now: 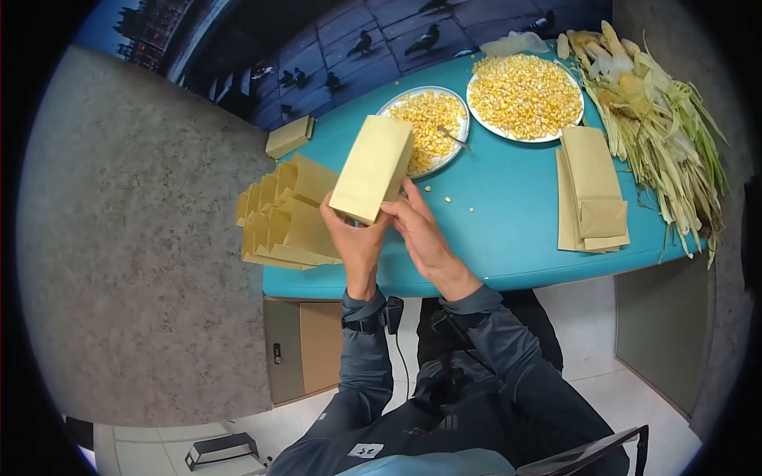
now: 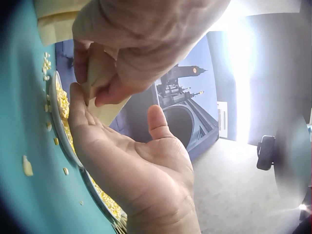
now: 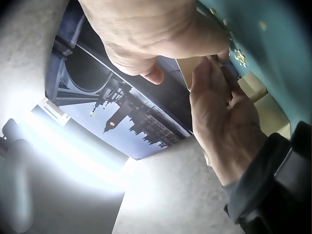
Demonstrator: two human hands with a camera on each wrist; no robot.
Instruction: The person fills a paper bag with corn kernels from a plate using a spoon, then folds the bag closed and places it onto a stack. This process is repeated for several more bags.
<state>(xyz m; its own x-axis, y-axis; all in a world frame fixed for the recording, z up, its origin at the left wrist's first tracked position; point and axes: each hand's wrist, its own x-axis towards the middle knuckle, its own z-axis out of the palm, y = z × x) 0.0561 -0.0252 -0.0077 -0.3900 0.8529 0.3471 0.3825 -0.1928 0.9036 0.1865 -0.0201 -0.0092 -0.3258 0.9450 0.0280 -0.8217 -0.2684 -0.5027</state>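
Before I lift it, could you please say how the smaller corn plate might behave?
The smaller plate may feel fairly heavy, loaded with kernels. Tilted, it would probably spill them, since they lie loose; the utensil near its rim could slide.

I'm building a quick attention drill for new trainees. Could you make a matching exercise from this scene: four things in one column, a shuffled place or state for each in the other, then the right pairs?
Things:
1. Lifted bag
2. Flat bags
3. Corn kernels
4. Corn husks

Places and states:
A. Mostly on two plates
B. Green and straw-coloured, piled at the right end of the table
C. Gripped by the left hand
D. Stacked near the table's front edge

Right pairs: 1-C, 2-D, 3-A, 4-B
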